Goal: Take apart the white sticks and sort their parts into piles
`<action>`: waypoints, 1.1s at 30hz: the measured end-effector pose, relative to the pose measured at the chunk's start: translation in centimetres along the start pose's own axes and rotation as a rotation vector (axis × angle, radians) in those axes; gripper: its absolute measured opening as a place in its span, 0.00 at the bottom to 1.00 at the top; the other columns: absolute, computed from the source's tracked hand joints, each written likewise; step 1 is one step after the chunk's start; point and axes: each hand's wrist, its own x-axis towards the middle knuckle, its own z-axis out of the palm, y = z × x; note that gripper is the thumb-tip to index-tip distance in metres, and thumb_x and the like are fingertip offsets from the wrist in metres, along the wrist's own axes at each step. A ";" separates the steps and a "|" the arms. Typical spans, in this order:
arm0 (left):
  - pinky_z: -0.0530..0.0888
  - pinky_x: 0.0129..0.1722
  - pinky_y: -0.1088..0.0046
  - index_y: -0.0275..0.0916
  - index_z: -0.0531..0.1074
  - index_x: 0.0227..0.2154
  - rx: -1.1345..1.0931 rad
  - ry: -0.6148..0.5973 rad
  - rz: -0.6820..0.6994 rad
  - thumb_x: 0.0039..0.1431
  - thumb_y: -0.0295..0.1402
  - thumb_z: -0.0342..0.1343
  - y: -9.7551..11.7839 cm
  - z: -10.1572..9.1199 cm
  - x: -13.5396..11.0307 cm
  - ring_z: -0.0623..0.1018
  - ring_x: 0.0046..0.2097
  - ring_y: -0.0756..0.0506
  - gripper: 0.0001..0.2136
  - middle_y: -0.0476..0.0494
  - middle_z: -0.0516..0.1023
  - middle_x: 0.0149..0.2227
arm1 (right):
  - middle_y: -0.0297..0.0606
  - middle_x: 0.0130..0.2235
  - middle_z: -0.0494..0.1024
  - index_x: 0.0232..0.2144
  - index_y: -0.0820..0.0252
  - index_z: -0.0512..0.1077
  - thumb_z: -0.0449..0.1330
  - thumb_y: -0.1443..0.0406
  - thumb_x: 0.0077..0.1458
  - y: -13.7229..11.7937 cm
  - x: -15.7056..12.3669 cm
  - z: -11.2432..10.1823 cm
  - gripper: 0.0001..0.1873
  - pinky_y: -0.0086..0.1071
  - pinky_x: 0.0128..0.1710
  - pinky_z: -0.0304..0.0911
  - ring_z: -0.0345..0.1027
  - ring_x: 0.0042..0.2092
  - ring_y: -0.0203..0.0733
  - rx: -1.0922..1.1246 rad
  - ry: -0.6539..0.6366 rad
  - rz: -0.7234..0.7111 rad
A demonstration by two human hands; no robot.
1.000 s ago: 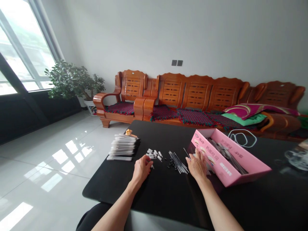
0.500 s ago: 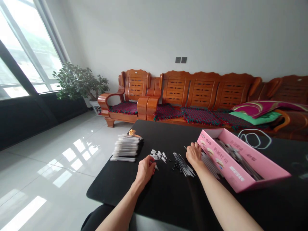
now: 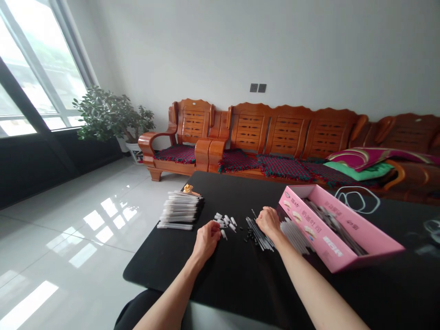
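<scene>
While left grip [image 3: 207,237] curls, right grip [image 3: 268,221] pinches rod [image 3: 253,213]

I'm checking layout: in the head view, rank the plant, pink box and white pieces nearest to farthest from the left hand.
1. White pieces: beside the left hand
2. Pink box: off to the right
3. Plant: by the window

Left forearm [image 3: 173,286] is slanting up and rightward, left grip [image 3: 206,239] curling, maybe pinching, fingertips unclear. Right forearm [image 3: 309,277] is slanting up and leftward, right grip [image 3: 269,222] pinching, knuckles up.
</scene>
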 end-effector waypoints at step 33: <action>0.67 0.36 0.71 0.44 0.77 0.33 0.847 0.147 -0.120 0.49 0.26 0.52 -0.6 -10.1 0.9 0.76 0.44 0.40 0.11 0.43 0.79 0.40 | 0.37 0.24 0.76 0.22 0.55 0.70 0.54 0.57 0.54 1.0 -8.3 -9.3 0.13 0.31 0.26 0.53 0.71 0.30 0.44 0.032 -0.026 0.182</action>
